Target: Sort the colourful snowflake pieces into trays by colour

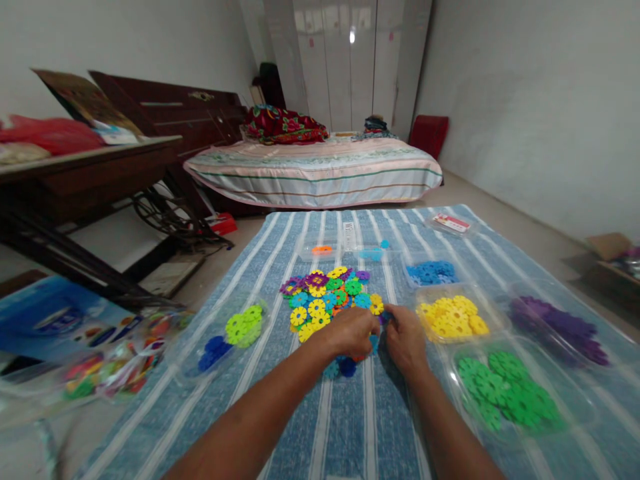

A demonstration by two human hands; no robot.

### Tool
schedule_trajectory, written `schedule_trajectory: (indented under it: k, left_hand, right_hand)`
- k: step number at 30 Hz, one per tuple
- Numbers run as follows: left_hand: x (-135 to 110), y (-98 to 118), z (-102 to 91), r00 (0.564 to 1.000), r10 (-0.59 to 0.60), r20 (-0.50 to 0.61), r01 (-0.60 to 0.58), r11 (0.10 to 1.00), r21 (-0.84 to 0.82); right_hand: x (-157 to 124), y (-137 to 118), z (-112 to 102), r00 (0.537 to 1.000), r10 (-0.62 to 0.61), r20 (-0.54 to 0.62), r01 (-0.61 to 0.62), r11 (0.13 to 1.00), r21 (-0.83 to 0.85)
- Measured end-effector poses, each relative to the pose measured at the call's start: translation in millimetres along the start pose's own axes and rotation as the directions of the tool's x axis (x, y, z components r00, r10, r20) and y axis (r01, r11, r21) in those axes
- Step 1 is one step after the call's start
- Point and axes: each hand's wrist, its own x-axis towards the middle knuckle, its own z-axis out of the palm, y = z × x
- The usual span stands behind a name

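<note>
A loose pile of flower-shaped plastic discs point(317, 308) in mixed colours lies on the striped cloth. My left hand point(356, 331) reaches over the pile's near right part with its fingers curled; what they hold, if anything, is hidden. At the pile's right edge my right hand point(404, 339) is closed, its fingertips by a small dark blue bit that I cannot make out clearly. Just above the fingers sits a yellow disc point(376, 304). A dark blue disc point(347, 367) shows below my left hand.
On the right stand clear boxes of blue discs point(433, 273), yellow discs point(453, 317), green discs point(507, 390) and purple discs point(560, 330). A box with lime discs point(244, 325) and dark blue ones is on the left. Two clear boxes with an orange disc point(321, 250) and light-blue discs point(371, 254) stand behind.
</note>
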Motion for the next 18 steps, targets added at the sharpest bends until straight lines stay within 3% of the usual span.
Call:
schedule_trajectory:
  k: [5, 10, 18]
  left_hand:
    - [-4, 14, 9.4, 1.0, -0.027, 0.01, 0.026, 0.992, 0.126]
    - [-7, 15, 11.1, 1.0, 0.008, 0.012, -0.01, 0.991, 0.135]
    - [-3, -12, 0.3, 1.0, 0.018, -0.007, -0.019, 0.998, -0.055]
  right_hand:
    - [0, 2, 1, 1.0, -0.004, 0.007, 0.004, 1.0, 0.002]
    - [0, 2, 1, 0.999, 0.019, 0.032, -0.019, 1.0, -0.014]
    - [0, -1, 1, 1.0, 0.002, 0.011, -0.002, 1.0, -0.012]
